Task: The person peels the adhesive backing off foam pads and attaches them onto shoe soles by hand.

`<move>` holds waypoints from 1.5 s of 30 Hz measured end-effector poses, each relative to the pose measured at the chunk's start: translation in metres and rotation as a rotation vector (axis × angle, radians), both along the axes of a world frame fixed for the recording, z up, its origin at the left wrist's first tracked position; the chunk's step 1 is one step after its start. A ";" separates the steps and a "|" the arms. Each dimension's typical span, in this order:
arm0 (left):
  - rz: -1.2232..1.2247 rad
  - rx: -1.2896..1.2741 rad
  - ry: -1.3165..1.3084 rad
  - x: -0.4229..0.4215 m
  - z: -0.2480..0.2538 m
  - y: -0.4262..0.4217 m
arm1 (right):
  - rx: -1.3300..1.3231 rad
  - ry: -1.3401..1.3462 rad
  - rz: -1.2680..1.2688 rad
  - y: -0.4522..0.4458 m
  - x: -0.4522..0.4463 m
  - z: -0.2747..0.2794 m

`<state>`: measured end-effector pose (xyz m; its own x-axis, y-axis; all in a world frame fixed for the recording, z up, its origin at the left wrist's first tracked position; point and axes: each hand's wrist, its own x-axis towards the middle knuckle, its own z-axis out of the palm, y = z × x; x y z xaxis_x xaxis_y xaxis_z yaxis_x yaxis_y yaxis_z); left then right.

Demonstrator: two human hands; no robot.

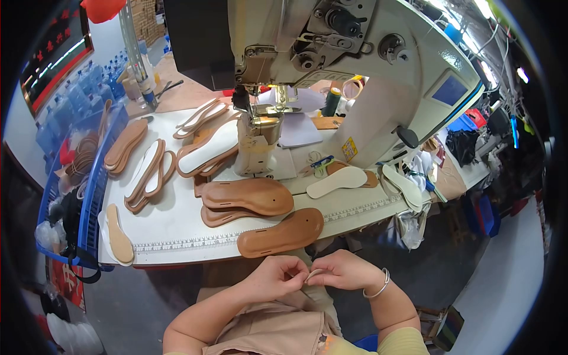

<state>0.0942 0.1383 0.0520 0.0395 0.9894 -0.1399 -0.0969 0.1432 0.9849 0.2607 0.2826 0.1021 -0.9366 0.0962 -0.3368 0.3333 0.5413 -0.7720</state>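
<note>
Piece (pixel 317 273): is being pinched by fingers of left hand (pixel 276 277) and right hand (pixel 345 270)
Insole (pixel 281 232): is being carried by table (pixel 174 222), near edge

Small pale piece (pixel 317 273) between 5 and 6 o'clock, partly hidden by left hand (pixel 277 278) and right hand (pixel 344 270); sewing machine (pixel 402 89) at 1 o'clock, cropped above; ruler scale (pixel 186 243) at 8 o'clock, numerals illegibly small

Two hands (pixel 275 278) (pixel 349 270), one small piece (pixel 316 273), one machine (pixel 414 77), one basket (pixel 90 219) at left, two white insoles (pixel 337 181) (pixel 403 188) at right.
</note>
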 end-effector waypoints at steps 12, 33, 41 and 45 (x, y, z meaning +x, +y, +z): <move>-0.137 -0.276 -0.779 0.018 -0.050 -0.013 | 0.303 0.721 0.060 -0.028 0.009 0.011; 0.521 0.574 0.621 0.014 -0.011 -0.047 | 0.020 0.209 -0.212 -0.035 0.000 -0.009; 0.438 0.530 0.684 -0.001 -0.022 -0.040 | 0.166 0.405 -0.105 -0.055 -0.013 -0.020; 0.450 0.213 0.258 0.016 -0.020 -0.045 | 0.105 0.260 -0.121 -0.053 -0.008 -0.020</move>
